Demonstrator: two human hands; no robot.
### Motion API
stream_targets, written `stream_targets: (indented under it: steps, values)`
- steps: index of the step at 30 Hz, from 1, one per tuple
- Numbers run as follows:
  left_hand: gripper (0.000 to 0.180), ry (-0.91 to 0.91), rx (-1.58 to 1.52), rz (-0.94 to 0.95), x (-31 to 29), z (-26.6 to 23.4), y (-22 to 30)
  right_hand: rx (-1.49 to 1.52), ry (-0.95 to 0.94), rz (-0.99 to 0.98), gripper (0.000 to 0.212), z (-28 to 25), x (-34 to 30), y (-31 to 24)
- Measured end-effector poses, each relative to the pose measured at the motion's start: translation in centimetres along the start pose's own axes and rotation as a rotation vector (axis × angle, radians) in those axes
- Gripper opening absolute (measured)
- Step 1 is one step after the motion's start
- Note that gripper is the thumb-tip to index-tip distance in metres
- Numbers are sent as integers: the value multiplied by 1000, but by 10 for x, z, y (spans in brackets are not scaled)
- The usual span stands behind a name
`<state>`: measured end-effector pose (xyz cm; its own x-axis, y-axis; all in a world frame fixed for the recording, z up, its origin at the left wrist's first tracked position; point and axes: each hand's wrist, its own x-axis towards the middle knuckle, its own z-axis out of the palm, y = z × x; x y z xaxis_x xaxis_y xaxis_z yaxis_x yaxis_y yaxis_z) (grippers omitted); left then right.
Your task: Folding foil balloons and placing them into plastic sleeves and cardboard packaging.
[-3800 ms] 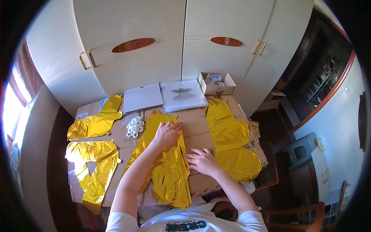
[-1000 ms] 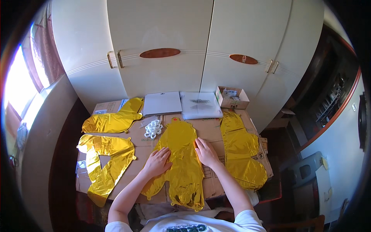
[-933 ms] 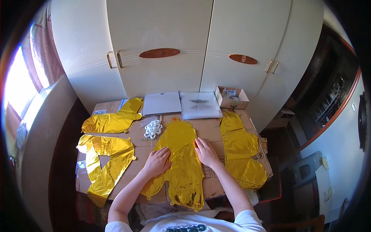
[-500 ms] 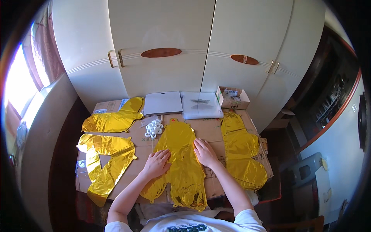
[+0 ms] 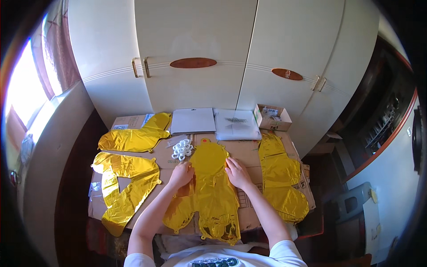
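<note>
Crinkled gold foil balloon (image 5: pixel 211 178), glossy; matt brown cardboard (image 5: pixel 247 155); shiny clear plastic bags (image 5: pixel 238 128); smooth cupboard (image 5: pixel 195 31); shiny metal handles (image 5: pixel 146 67); cloth shirt (image 5: pixel 181 259).

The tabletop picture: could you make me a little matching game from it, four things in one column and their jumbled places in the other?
Things
1. White rings
2. Small open box
3. Middle gold foil piece
4. Pale grey flat stack

Places
A. Directly left of the clear plastic stack
B. Between the left hand and the right hand
C. Heaped just beyond the left hand
D. Directly right of the clear plastic stack

Right pairs: 1-C, 2-D, 3-B, 4-A
</note>
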<state>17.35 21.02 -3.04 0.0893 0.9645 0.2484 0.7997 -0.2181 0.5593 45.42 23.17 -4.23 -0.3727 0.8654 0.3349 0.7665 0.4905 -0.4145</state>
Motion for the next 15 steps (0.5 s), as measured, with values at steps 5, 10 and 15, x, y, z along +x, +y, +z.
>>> stream_targets:
  steps: [5, 10, 15]
  values:
    - [23, -323, -910, -635, 26, -5, 20, 15, -2, 40, 48, 6, -5, 3]
    - [19, -339, -1194, -749, 29, 0, 19, 154, -57, 127, 50, -1, -4, -5]
    - [17, -299, -1266, -766, 28, 6, 24, 149, -63, 118, 50, -1, -4, -1]
